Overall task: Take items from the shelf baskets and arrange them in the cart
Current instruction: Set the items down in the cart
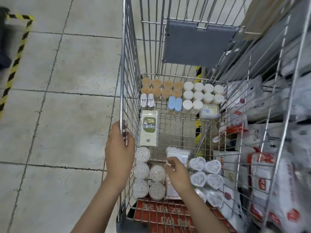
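Note:
I look down into a wire shopping cart (pixel 122 68). My left hand (pixel 118 152) grips the cart's left top rail. My right hand (pixel 177 174) is low inside the cart and pinches a clear packet of white pads (pixel 178 154) near the bottom front. Round tubs of cotton swabs (pixel 143 170) stand at the front left, beside a flat green-and-white pack (pixel 149 130). Heart-shaped clear packs (pixel 206 172) lie at the front right. Tan-lidded jars (pixel 161 88) and white-lidded jars (pixel 202 93) line the far end.
Two foil packs (pixel 148 100), two blue cases (pixel 175 103) and a clear lidded box (pixel 210 111) sit mid-cart. A wire shelf basket (pixel 276 148) with white and red bags stands right of the cart. Tiled floor with yellow-black tape (pixel 16 54) lies left.

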`<state>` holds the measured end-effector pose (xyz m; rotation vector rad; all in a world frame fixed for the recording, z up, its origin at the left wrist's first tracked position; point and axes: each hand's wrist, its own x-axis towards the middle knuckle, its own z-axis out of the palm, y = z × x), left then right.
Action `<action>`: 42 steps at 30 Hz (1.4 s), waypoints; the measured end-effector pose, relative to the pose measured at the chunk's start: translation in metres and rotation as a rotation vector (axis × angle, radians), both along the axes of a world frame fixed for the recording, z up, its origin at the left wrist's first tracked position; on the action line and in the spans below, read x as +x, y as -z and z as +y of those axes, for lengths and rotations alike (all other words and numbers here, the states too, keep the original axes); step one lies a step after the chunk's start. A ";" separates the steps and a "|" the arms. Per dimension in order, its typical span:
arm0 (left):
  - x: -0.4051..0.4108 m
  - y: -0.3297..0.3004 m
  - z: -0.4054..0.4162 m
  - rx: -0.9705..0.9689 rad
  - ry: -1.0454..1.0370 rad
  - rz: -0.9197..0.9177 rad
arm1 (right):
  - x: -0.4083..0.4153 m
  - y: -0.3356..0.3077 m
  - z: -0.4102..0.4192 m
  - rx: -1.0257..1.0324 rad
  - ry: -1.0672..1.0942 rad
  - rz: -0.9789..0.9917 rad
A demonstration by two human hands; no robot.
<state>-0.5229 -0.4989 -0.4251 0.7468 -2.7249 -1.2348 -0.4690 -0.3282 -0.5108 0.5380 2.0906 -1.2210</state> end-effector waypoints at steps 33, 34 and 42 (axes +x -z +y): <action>0.372 -0.239 0.172 -0.032 2.050 -0.127 | 0.526 -0.307 0.028 0.295 1.244 0.279; 0.393 -0.240 0.174 0.002 2.107 -0.194 | 0.553 -0.308 0.018 0.302 1.314 0.268; 0.495 -0.259 0.212 0.057 2.328 -0.468 | 0.705 -0.334 -0.031 0.365 1.801 0.251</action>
